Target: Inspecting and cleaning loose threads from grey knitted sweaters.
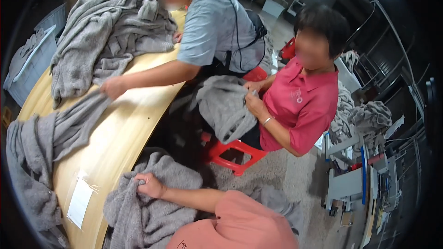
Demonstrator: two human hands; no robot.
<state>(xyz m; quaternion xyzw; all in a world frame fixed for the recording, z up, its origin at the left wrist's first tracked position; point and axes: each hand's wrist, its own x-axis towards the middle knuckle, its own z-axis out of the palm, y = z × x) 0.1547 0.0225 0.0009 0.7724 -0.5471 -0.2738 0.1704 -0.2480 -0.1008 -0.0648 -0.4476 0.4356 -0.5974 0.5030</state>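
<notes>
A fuzzy grey knit garment [134,216] lies bunched against the table's near edge, by a salmon sleeve at the bottom. My right hand [151,185] reaches left from that sleeve, its fingers closed on a fold of the garment. The left hand is out of the picture. On the curved wooden table [124,131], a co-worker's hand [114,87] grips the end of a long grey knit piece [34,157] that trails over the left side. A large heap of grey knitwear [92,37] covers the far end.
A seated person in a pink shirt [304,97] handles a grey knit piece [226,110] on a red stool [237,154]. White paper [80,203] lies on the table. A pale crate [32,67] stands at left; grey piles [369,117] and equipment [346,186] fill the right.
</notes>
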